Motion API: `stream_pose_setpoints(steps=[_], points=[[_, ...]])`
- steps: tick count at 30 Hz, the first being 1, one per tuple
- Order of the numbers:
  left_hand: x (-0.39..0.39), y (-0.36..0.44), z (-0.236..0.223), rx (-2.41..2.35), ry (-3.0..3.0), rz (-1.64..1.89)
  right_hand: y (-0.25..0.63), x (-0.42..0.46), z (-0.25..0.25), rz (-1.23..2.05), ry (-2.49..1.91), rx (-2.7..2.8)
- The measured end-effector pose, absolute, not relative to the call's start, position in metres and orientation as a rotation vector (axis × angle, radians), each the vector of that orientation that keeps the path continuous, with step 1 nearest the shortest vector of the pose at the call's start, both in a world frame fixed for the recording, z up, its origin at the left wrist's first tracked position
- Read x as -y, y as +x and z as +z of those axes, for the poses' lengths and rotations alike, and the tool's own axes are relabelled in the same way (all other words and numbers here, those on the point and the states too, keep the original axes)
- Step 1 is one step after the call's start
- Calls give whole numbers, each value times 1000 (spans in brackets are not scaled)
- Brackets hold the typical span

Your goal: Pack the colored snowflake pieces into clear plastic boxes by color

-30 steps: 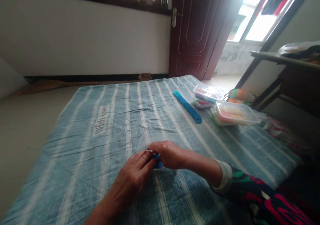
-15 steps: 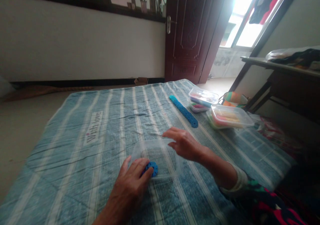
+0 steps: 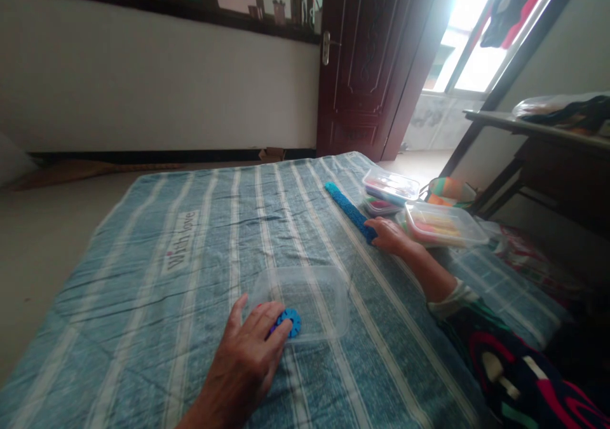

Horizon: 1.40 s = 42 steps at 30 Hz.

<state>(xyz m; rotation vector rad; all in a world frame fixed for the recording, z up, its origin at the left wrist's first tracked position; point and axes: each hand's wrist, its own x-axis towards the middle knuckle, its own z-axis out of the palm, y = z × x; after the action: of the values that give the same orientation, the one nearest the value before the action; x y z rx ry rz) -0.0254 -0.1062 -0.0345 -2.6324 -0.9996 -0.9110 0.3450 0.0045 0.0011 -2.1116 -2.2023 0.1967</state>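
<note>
head view: left hand (image 3: 245, 359) lies spread and unclenched, fingers over a blue toothed plastic disc (image 3: 288, 323) at the near edge of a clear plastic tub (image 3: 300, 303). right hand (image 3: 391, 236) touches the end of a blue perforated strip (image 3: 350, 211), grip undeterminable, just beside a clear plastic box (image 3: 443, 224). risk: the creased striped bed cover (image 3: 143, 327) could let the tub tip or the disc slide under uneven hand pressure.
</note>
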Motion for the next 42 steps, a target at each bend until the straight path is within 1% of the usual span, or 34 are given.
stream_pose_setpoints(steps=[4, 10, 19, 30, 33, 37, 39, 42], points=[[107, -25, -35, 1000, -2629, -931, 346, -8, 1, 188, -2140, 2193], [107, -28, -36, 989, -2668, -870, 346, -8, 3, 178, -2180, 2169], [108, -27, -38, 1013, -2670, -917, 347, -6, 0, 151, -2228, 2115], [107, -30, -40, 986, -2705, -876, 344, 10, 10, 125, -2161, 2096], [109, -29, -34, 979, -2710, -822, 337, 23, 21, 218, -1957, 2105], [111, -29, -21, 929, -2753, -695, 301, 54, 50, 655, -1360, 2242], [111, -28, -16, 907, -2756, -662, 272, 66, 60, 820, -1096, 2371], [110, -27, -20, 915, -2718, -686, 231, 72, 55, 894, -898, 2551]])
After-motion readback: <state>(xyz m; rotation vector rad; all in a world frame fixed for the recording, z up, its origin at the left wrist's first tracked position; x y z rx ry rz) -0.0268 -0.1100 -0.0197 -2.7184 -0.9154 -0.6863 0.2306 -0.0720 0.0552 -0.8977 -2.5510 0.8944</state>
